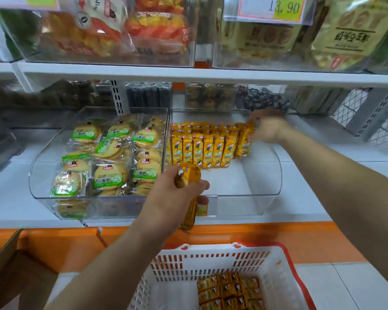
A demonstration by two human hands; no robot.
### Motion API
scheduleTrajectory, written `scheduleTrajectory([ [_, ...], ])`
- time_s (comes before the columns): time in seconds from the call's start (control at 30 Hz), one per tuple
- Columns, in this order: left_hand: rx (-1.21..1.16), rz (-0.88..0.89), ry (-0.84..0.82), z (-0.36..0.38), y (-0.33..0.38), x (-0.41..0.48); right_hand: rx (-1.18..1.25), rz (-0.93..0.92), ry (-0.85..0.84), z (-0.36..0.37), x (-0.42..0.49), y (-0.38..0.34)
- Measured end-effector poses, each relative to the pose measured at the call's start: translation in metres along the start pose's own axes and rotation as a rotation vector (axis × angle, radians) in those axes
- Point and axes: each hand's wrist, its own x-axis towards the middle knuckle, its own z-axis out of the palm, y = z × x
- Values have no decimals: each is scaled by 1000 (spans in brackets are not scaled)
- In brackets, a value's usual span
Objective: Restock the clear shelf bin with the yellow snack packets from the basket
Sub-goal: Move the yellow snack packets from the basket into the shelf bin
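Observation:
The clear shelf bin (267,191) sits on the middle shelf, right of centre. Several yellow snack packets (202,151) stand upright in rows at its back left. My right hand (267,128) reaches into the bin and grips yellow packets (244,142) at the right end of the row. My left hand (177,193) hovers in front of the bin's near wall, holding a few yellow packets (188,175) upright. The white basket (188,265) with a red rim stands below, with several yellow packets (229,291) lying on its bottom.
A second clear bin (43,175) to the left holds round biscuit packs with green labels. The shelf above (188,74) carries more bins and a price tag. A cardboard box (9,265) stands at lower left. An orange shelf edge (255,233) runs between bin and basket.

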Motion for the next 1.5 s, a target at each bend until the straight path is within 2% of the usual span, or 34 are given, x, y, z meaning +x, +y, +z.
scheduleTrajectory([
  [0.13, 3, -10, 2, 7, -7, 9, 10, 47, -165, 6, 13, 0],
  [0.27, 17, -19, -11, 12, -12, 14, -15, 19, -155, 8, 15, -7],
  [0.47, -49, -32, -7, 17, -14, 9, 70, 55, 135, -1, -17, 6],
  [0.57, -18, -38, -7, 17, -15, 9, 204, -12, 329, -5, -64, 2],
  [0.6, -8, -24, -9, 19, -14, 7, 283, -49, 341, -6, -86, -2],
  [0.67, 14, 21, -6, 23, -13, 1, 550, -109, 218, -6, -130, -14],
  [0.77, 114, 102, 7, 36, -12, -9, 964, -93, -118, 0, -187, -38],
  [0.87, 184, 169, -20, 52, -13, -23, 990, -62, -251, 6, -218, -48],
  [0.97, 227, 170, -40, 65, -14, -37, 974, -39, -236, 9, -231, -44],
  [1.17, 89, 99, -28, 62, -9, -58, 1348, 49, -215, -8, -238, -21],
  [1.23, 40, 97, -2, 58, -7, -60, 1393, 41, -220, -10, -239, -16],
  [1.5, -116, 106, 94, 56, -4, -57, 1189, -57, -264, 1, -245, -10],
])
